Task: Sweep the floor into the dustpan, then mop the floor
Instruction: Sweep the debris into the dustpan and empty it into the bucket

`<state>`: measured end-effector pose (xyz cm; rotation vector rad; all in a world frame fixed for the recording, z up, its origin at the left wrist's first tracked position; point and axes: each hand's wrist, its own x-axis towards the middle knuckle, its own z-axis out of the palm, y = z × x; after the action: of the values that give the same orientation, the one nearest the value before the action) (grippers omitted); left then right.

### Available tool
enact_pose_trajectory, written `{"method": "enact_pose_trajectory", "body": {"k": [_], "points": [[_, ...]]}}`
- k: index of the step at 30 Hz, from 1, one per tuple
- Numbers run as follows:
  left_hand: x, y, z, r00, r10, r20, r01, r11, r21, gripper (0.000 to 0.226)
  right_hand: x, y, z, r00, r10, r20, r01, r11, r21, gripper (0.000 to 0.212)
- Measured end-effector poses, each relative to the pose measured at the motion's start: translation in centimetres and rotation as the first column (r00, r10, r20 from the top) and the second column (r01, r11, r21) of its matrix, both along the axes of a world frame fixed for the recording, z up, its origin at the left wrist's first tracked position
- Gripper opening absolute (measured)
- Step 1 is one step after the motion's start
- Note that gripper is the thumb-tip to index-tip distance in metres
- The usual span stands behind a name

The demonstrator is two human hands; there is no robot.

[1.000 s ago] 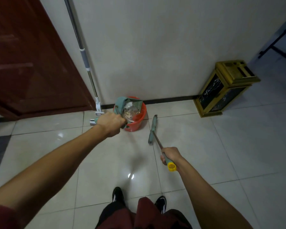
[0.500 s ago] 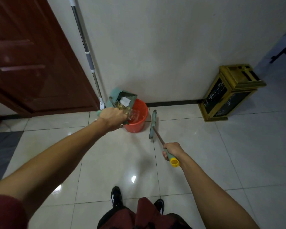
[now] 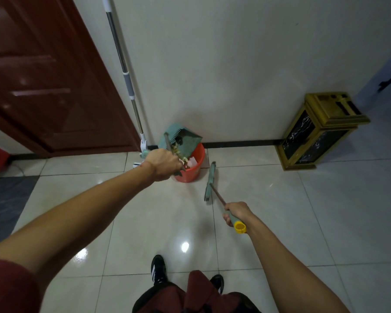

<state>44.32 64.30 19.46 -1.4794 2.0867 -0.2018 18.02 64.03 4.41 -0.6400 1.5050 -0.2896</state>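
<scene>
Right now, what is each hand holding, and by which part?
Left hand grips the dustpan by its handle; right hand grips the broom near its yellow-capped handle end.

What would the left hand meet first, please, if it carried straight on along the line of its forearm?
Most likely the tilted dustpan it holds over the red bucket; the left hand points at them, with the wall just behind. Depth is hard to judge.

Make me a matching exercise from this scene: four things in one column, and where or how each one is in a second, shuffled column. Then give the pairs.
Things:
1. dustpan
2. broom
3. mop
4. gold bin

States:
A. leans against the wall by the door
B. tilted over the red bucket, held by the left hand
C. stands on the floor at right
D. head on the tiles, handle in the right hand

Pairs: 1-B, 2-D, 3-A, 4-C
</scene>
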Motion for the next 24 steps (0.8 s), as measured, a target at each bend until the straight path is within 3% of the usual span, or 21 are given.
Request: {"method": "enact_pose_trajectory", "body": {"k": [6, 9, 14, 24], "points": [[-1.5, -0.6, -0.6, 0.996, -0.080, 0.032, 0.080, 0.997, -0.010, 0.019, -0.3, -0.4, 0.3, 1.000, -0.004, 0.003, 0.004, 1.000, -0.013, 0.007], [-2.2, 0.1, -2.6, 0.991, -0.124, 0.048, 0.122, 0.991, 0.055, 0.024, -0.5, -0.4, 0.2, 1.000, -0.004, 0.004, 0.004, 1.000, -0.017, 0.007], [-2.7, 1.8, -5.2, 0.997, -0.069, 0.026, 0.065, 0.990, 0.126, 0.025, -1.1, -0.1, -0.4, 1.000, -0.017, 0.012, 0.017, 1.000, 0.009, 0.006], [-1.3, -1.1, -1.8, 0.998, -0.029, 0.059, 0.024, 0.996, 0.089, 0.026, -1.4, 0.3, -0.2, 0.999, -0.027, 0.040, 0.027, 1.000, 0.001, 0.010]]}}
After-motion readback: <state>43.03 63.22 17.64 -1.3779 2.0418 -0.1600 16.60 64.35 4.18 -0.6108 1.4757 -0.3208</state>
